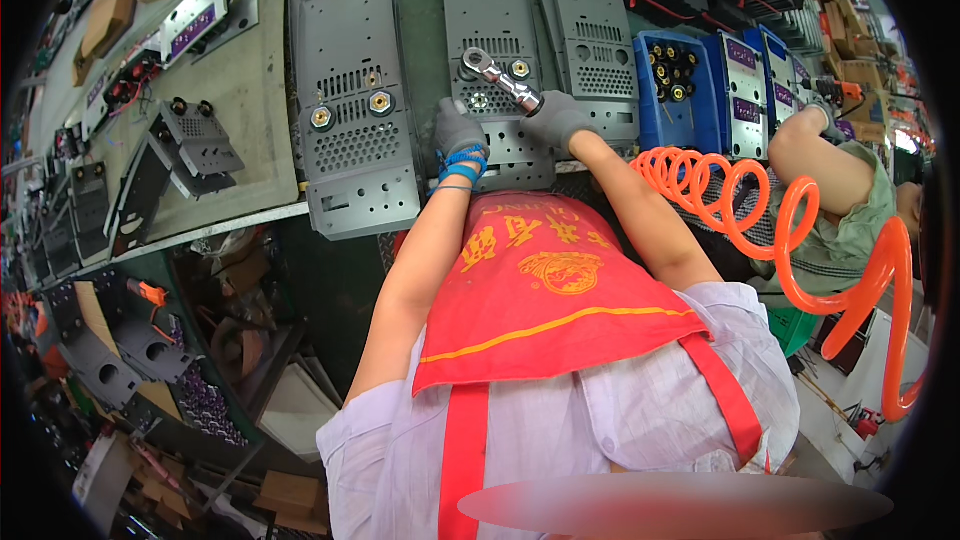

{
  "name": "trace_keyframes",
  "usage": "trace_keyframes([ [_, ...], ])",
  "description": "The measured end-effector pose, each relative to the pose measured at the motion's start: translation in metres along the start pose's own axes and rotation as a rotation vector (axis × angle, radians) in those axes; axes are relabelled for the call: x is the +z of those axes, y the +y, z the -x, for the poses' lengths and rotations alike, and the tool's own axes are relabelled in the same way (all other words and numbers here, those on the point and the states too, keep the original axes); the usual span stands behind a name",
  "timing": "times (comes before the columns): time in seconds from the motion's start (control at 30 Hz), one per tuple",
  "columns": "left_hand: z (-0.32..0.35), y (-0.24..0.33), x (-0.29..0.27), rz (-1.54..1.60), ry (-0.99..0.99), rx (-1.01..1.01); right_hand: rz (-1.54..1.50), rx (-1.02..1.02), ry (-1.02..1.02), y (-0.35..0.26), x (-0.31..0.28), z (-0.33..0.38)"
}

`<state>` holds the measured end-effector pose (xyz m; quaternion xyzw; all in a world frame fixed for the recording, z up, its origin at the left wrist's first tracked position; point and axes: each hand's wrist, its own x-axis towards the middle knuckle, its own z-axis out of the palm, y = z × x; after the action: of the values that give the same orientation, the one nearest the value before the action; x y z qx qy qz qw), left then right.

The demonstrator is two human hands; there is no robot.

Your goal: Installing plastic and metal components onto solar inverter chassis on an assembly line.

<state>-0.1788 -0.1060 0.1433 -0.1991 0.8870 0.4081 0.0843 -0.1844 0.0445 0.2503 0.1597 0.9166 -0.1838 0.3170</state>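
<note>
My right hand, in a grey glove, is closed around the handle of a chrome ratchet wrench. The wrench's ring head lies over the left side of the middle grey metal panel, level with a brass hex fitting on that panel. My left hand, gloved with a blue band at the wrist, has its fingers curled at the same panel's left edge; its fingertips are partly hidden. To the left lies another perforated panel with two brass fittings.
A third panel lies to the right, beside a blue bin of black-and-brass fittings. An orange coiled hose hangs past my right forearm. At far right a co-worker's hand is near an orange drill. Metal brackets stand on the left bench.
</note>
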Motion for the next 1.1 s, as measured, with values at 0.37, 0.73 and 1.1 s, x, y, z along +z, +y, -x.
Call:
trace_keyframes([
  [0.37,-0.004,0.002,0.001,-0.008,-0.008,-0.018,0.022,-0.016,0.019,0.003,-0.003,-0.003],
  [0.73,0.029,0.045,-0.157,0.057,0.029,0.375,-0.847,-0.261,0.010,0.040,-0.057,0.066],
  [1.1,0.033,-0.094,-0.282,-0.210,0.123,0.313,-0.352,-0.019,0.142,0.093,0.035,0.050],
])
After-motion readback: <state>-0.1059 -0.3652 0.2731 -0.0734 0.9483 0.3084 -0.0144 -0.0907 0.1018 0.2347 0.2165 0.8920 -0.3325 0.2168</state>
